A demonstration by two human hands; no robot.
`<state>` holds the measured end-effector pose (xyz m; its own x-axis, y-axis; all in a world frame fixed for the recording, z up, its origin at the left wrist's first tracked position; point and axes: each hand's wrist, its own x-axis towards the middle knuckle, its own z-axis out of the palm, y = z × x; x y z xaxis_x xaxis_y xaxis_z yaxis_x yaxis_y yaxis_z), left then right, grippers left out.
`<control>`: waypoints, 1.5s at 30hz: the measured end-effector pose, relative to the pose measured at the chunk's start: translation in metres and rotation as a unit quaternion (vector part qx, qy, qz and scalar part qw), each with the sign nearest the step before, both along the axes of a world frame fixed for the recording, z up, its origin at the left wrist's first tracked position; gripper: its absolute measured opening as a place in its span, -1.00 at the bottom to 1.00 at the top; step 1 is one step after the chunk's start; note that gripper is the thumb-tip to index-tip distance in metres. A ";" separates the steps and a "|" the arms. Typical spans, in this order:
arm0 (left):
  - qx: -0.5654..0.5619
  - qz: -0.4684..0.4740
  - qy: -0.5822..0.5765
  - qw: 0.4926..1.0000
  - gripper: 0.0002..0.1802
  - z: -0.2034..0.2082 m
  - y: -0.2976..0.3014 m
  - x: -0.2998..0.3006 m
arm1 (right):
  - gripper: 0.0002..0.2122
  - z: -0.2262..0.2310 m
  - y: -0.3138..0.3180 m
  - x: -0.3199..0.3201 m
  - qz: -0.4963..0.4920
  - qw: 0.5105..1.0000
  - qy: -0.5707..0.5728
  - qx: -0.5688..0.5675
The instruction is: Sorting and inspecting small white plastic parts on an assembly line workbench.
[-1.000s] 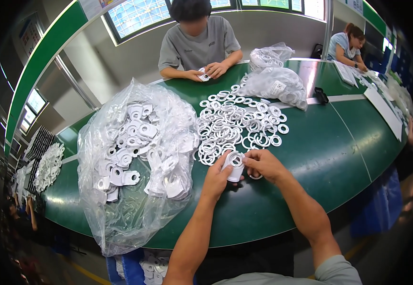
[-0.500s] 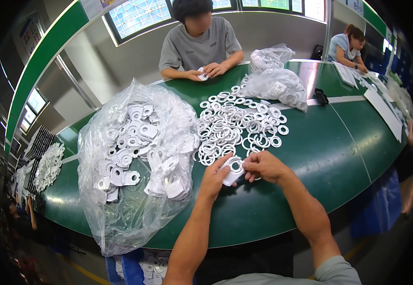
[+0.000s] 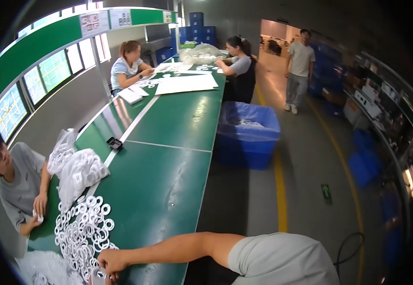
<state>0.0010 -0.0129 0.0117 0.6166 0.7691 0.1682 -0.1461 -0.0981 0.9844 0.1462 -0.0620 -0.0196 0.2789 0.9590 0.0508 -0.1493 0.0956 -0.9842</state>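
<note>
At the bottom edge, left of centre, my right hand is closed, fingers bent down over a white plastic plate. Whatever lies between its fingertips is hidden. Only a sliver of my left hand shows at the lower rim, by the plate it holds; most of it is out of the picture. Just beyond my hands spreads a pile of white rings on the green table. The clear bag of white parts is partly visible to the left.
Filled plastic bags and a small black object lie farther along the table. A co-worker sits across; others work at the far end. A blue bin stands beside the table's right edge. Someone stands in the aisle.
My view has swung to the right, so the table runs away from me and my hands sit at the lower left edge. The aisle and blue bin have come into view.
</note>
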 end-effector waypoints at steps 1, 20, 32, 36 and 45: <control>-0.002 -0.002 0.008 1.000 -0.83 0.018 -0.009 0.001 | -0.92 0.003 0.001 -0.004 0.008 1.000 0.016 0.008; 0.014 -0.129 -0.024 0.991 -0.66 0.009 -0.008 0.004 | -0.77 0.031 -0.022 -0.025 -0.169 0.853 -0.486 0.087; 0.030 -0.191 0.016 0.981 -0.54 -0.031 0.027 -0.036 | -0.73 0.053 -0.040 -0.034 -0.221 0.864 -0.449 0.054; -0.008 -0.161 0.016 0.987 -0.52 -0.037 0.023 -0.023 | -0.76 0.047 -0.056 -0.033 -0.301 0.818 -0.479 0.109; -0.148 -0.261 -0.115 0.947 -0.54 0.007 -0.004 -0.029 | -0.76 0.061 -0.052 -0.034 -0.262 0.867 -0.418 0.069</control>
<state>-0.0282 -0.0165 0.0186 0.8991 0.4037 0.1691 -0.3128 0.3226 0.8933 0.1119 -0.1137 0.0418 0.4848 0.6796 0.5505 0.7112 0.0601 -0.7004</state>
